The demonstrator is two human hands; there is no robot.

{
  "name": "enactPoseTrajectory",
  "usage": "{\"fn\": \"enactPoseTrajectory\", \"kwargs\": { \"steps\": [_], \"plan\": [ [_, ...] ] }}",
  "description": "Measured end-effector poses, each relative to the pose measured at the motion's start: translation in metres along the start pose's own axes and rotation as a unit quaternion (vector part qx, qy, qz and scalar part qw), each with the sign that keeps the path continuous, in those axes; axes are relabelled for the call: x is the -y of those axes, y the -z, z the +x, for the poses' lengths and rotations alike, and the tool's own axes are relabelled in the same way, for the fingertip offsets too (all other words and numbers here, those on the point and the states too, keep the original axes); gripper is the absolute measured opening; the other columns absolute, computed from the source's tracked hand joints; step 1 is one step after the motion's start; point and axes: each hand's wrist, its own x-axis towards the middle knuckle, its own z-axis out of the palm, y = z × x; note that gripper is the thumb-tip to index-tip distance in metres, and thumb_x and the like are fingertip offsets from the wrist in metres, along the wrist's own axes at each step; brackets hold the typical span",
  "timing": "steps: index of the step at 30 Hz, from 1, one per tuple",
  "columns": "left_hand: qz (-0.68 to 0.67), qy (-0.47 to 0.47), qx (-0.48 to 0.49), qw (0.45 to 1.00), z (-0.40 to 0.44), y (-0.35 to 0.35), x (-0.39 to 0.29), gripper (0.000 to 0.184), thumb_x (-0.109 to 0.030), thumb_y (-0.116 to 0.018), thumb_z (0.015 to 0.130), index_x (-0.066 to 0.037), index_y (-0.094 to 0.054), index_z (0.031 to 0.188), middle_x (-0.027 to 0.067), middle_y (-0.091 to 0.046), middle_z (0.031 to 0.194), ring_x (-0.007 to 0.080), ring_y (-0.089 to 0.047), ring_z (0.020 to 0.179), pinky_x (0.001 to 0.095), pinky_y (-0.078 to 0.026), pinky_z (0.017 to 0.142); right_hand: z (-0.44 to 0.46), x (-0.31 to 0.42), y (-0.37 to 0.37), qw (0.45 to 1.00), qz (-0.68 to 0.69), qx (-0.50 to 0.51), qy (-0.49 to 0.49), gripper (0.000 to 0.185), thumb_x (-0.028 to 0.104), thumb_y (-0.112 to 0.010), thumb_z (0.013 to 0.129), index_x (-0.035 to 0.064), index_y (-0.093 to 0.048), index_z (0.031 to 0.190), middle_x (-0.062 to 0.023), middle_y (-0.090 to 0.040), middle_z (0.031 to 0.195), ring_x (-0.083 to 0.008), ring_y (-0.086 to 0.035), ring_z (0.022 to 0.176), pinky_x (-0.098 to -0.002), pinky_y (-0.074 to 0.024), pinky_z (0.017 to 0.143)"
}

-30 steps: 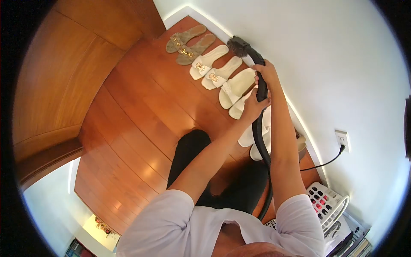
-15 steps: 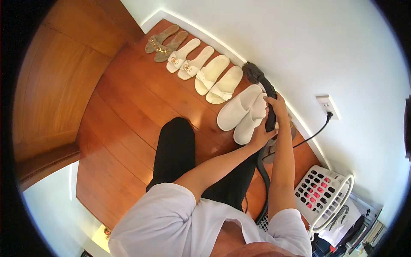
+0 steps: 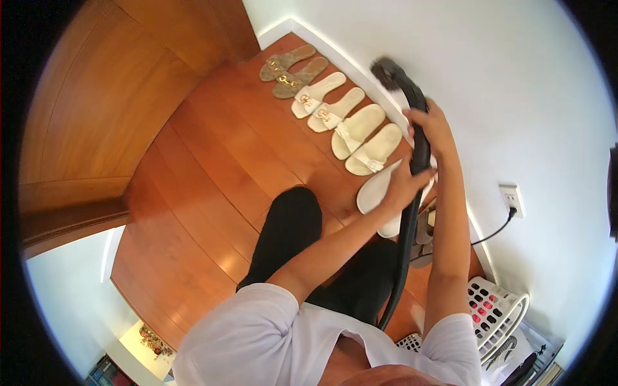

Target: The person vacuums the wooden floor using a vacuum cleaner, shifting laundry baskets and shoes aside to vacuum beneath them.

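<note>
A black vacuum cleaner hose with a brush head (image 3: 386, 74) is raised beside the white wall, above the skirting. My left hand (image 3: 407, 184) is closed around the lower part of the hose handle (image 3: 421, 145). Farther up, my right hand (image 3: 438, 132) grips the same handle near the bend. Below my hands lie white closed-toe slippers (image 3: 376, 193), partly hidden by my left arm and the hose. Cream slide sandals (image 3: 375, 149) with bows sit just left of the handle.
White sandals with gold buckles (image 3: 309, 100) and brown sandals (image 3: 286, 83) continue the row along the skirting. A cord runs from the wall socket (image 3: 512, 199). At right stands a white basket (image 3: 492, 302); a wooden door (image 3: 96, 116) is at left.
The brush head has lifted away from the skirting up along the wall, both hands rising with the hose. My view has shifted, so the shoes appear lower and farther right.
</note>
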Motion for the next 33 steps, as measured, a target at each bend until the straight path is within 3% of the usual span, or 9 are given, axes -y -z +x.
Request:
{"fn": "enactPoseTrajectory", "kwargs": {
  "steps": [2,4,9,11,15,18,23,28,33],
  "plan": [
    [-0.038,-0.024,-0.039,0.998,0.045,0.035,-0.019,0.036,-0.017,-0.068,0.084,-0.003,-0.051,0.113,0.0041,-0.058,0.081,0.0107,-0.058,0.065,0.0249,-0.049,0.054,0.050,0.025,-0.038,0.998,0.006,0.040,0.041,0.039,0.015,-0.069,0.076,-0.0041,-0.051,0.105,-0.0069,-0.056,0.071,-0.0136,-0.053,0.047,-0.0271,-0.0464,0.042],
    [-0.103,-0.037,-0.073,0.991,0.083,0.073,-0.055,0.036,-0.020,-0.070,0.081,-0.002,-0.053,0.107,0.0042,-0.057,0.077,0.0138,-0.058,0.062,0.0278,-0.047,0.056,0.097,0.047,-0.075,0.995,-0.021,0.094,0.023,0.039,0.015,-0.069,0.075,-0.0039,-0.052,0.105,-0.0085,-0.057,0.073,-0.0150,-0.056,0.049,-0.0284,-0.0481,0.043],
    [-0.144,-0.072,-0.057,0.985,0.176,0.169,-0.084,0.036,-0.015,-0.069,0.079,0.000,-0.051,0.107,0.0054,-0.057,0.072,0.0138,-0.057,0.053,0.0287,-0.048,0.045,0.219,0.049,-0.154,0.997,-0.031,0.043,0.064,0.034,0.014,-0.068,0.075,-0.0047,-0.053,0.099,-0.0102,-0.057,0.072,-0.0176,-0.057,0.049,-0.0317,-0.0499,0.042],
    [-0.124,-0.025,-0.048,0.991,0.201,0.194,-0.081,0.030,-0.013,-0.067,0.082,-0.003,-0.050,0.105,0.0054,-0.056,0.074,0.0150,-0.057,0.054,0.0293,-0.048,0.047,0.253,0.039,-0.169,0.998,-0.025,0.050,0.019,0.027,0.012,-0.067,0.079,-0.0020,-0.052,0.096,-0.0062,-0.053,0.069,-0.0148,-0.054,0.049,-0.0298,-0.0485,0.042],
    [-0.057,0.004,-0.061,0.997,0.227,0.230,-0.060,0.027,-0.011,-0.067,0.081,-0.003,-0.052,0.102,0.0065,-0.056,0.072,0.0159,-0.058,0.056,0.0307,-0.048,0.047,0.279,0.009,-0.192,0.999,-0.003,0.041,-0.015,0.022,0.012,-0.066,0.081,-0.0008,-0.053,0.092,-0.0044,-0.052,0.066,-0.0136,-0.052,0.049,-0.0296,-0.0477,0.042],
    [-0.017,0.007,-0.068,0.998,0.236,0.257,-0.058,0.027,-0.011,-0.067,0.081,-0.002,-0.052,0.101,0.0074,-0.057,0.071,0.0160,-0.059,0.056,0.0304,-0.049,0.048,0.314,-0.019,-0.208,0.997,-0.021,0.010,0.072,0.028,0.014,-0.068,0.076,-0.0051,-0.054,0.090,-0.0115,-0.058,0.067,-0.0208,-0.061,0.051,-0.0354,-0.0487,0.041],
    [-0.017,-0.065,-0.022,0.997,0.274,0.315,-0.054,0.030,-0.011,-0.068,0.081,-0.003,-0.051,0.104,0.0071,-0.058,0.073,0.0155,-0.058,0.056,0.0297,-0.051,0.050,0.349,-0.004,-0.249,0.997,-0.016,0.018,0.074,0.025,0.016,-0.068,0.081,-0.0011,-0.053,0.092,-0.0059,-0.053,0.067,-0.0145,-0.055,0.051,-0.0303,-0.0497,0.043],
    [-0.053,-0.024,-0.044,0.997,0.272,0.314,-0.069,0.030,-0.012,-0.069,0.081,-0.003,-0.051,0.103,0.0061,-0.057,0.073,0.0153,-0.057,0.055,0.0298,-0.051,0.050,0.359,-0.001,-0.257,0.998,0.024,0.041,0.050,0.026,0.015,-0.064,0.079,-0.0028,-0.057,0.096,-0.0106,-0.052,0.065,-0.0224,-0.054,0.048,-0.0356,-0.0499,0.042],
    [-0.011,0.001,-0.070,0.997,0.254,0.320,-0.092,0.034,-0.014,-0.071,0.080,-0.003,-0.052,0.106,0.0064,-0.057,0.071,0.0157,-0.056,0.050,0.0307,-0.048,0.045,0.361,-0.001,-0.269,0.997,0.010,0.046,0.058,0.028,0.018,-0.066,0.081,-0.0025,-0.053,0.095,-0.0095,-0.055,0.065,-0.0190,-0.055,0.049,-0.0337,-0.0492,0.043]
  ]
}}
